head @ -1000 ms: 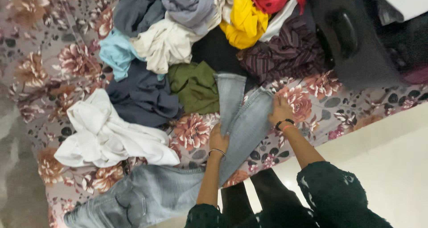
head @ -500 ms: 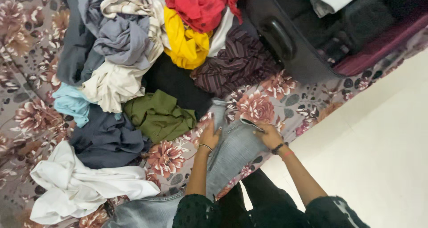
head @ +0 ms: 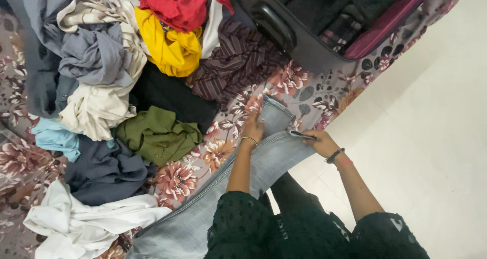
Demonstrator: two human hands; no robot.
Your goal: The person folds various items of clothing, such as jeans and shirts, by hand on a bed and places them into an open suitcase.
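Head view: my left hand (head: 252, 128) pressed flat on jeans (head: 269, 160); right hand (head: 318, 141), at three o'clock, pinched the fold. Advisable: align seams, smooth firmly.

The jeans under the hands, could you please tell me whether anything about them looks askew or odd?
Nothing looks damaged. The light blue jeans lie half folded at the bed's edge, one leg end doubled back. The left hand presses the fold, the right hand grips the edge. Beside them, crumpled clothes lie unsorted.

Jeans (head: 264, 160) lie near on the bed (head: 324, 99); clothes pile (head: 127, 76) left, suitcase (head: 304, 31) far right, floor (head: 431, 137) right.
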